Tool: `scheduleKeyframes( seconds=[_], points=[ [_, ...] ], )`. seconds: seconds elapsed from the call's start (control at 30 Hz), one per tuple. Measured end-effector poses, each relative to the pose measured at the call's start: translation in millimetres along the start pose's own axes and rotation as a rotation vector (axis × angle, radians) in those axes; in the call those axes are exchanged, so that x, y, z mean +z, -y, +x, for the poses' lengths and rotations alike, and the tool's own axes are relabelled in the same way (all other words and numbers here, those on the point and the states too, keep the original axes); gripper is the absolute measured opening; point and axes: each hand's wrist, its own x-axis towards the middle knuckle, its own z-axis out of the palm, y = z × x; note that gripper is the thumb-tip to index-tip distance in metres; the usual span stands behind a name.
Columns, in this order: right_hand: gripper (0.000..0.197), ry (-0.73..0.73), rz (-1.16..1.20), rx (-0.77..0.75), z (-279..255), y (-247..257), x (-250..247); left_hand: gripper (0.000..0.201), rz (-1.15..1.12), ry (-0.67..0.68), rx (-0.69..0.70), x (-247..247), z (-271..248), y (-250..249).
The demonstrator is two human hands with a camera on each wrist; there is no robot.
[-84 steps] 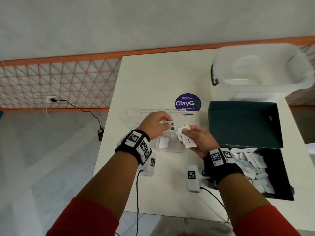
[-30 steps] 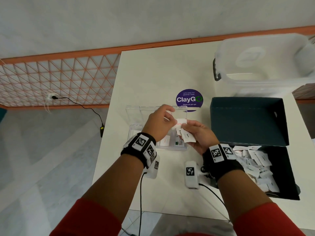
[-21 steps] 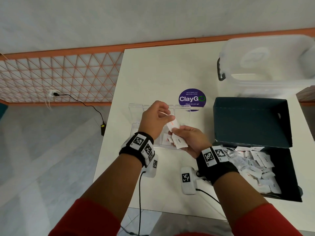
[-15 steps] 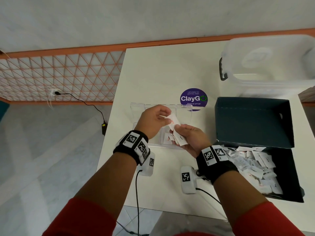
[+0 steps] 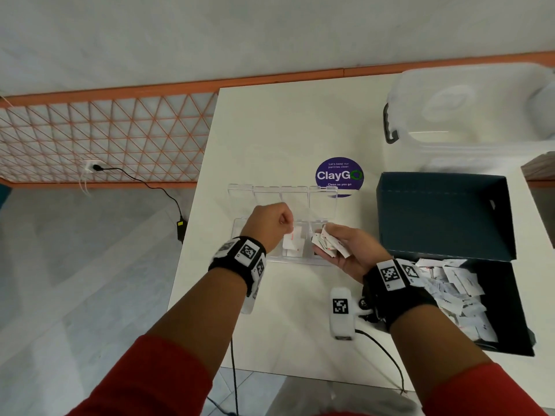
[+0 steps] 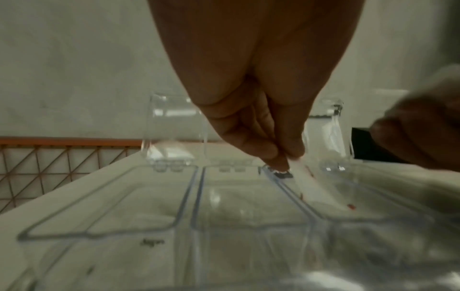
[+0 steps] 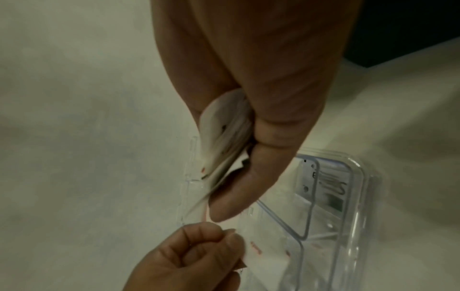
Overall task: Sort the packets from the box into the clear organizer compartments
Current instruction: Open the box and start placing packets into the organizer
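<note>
The clear organizer [image 5: 240,232] lies on the white table with its lids tipped back. My left hand [image 5: 286,228] pinches one white packet with red print [image 5: 293,235] and holds it low over the third compartment from the left, where other white packets lie. The pinch also shows in the left wrist view, fingertips [image 6: 278,157] on the packet [image 6: 302,177]. My right hand [image 5: 329,238] grips a small stack of packets [image 5: 326,244] just right of it, thumb [image 7: 239,187] pressed on the stack [image 7: 221,135]. The dark box [image 5: 444,217] at right holds several loose packets [image 5: 450,289].
A large translucent lidded tub [image 5: 468,109] stands at the table's back right. A purple ClayGo sticker [image 5: 339,175] lies behind the organizer. The table's left edge [image 5: 192,214] drops to the floor, where a black cable runs to a wall socket [image 5: 93,167].
My left hand pulled one packet off the stack in my right hand and carried it down and left to the organizer. The two hands have come apart; the right still holds the stack.
</note>
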Motion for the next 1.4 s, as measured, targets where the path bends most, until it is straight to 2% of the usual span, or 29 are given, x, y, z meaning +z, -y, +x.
scheduleKeyframes(
  seconds=[0.27,0.33,0.53,0.63,0.73,0.83,0.93,1.03,1.17,1.3,1.4],
  points=[
    [0.018,0.015,-0.020,0.008,1.0,2.5,0.1,0.002,0.223,0.044,0.002,25.9,2.7,2.3],
    [0.020,0.012,-0.010,0.015,1.5,3.2,-0.7,0.006,0.271,0.026,0.025,26.2,1.5,4.4],
    [0.028,0.012,0.014,0.058,8.0,4.7,0.8,0.002,0.114,0.048,0.108,8.8,-9.9,9.6],
    [0.037,0.011,0.016,0.097,12.0,3.8,5.8,0.009,0.133,0.148,0.116,-1.4,-16.6,12.9],
    [0.038,0.000,-0.009,0.110,15.9,2.8,11.5,0.026,0.327,0.329,0.149,-4.4,-23.6,16.7],
    [0.032,0.011,-0.036,0.127,16.7,1.6,16.6,0.028,0.409,0.339,0.189,2.2,-27.5,20.7],
    [0.024,0.079,0.005,0.160,15.1,-1.1,18.1,0.015,0.370,0.293,0.202,9.5,-27.4,22.5],
    [0.018,0.143,0.063,0.163,12.7,-5.3,16.9,0.011,0.319,0.287,0.201,12.5,-26.9,24.1],
    [0.021,0.219,0.103,0.124,10.2,-10.6,14.8,0.008,0.215,0.258,0.210,14.8,-31.6,24.7],
    [0.021,0.202,0.055,0.044,10.9,-13.1,14.4,0.019,-0.172,0.022,0.073,6.4,-34.7,24.4],
    [0.019,0.138,-0.079,-0.019,11.3,-15.5,19.3,0.006,-0.422,-0.027,0.011,-5.9,-35.5,15.6]
  ],
)
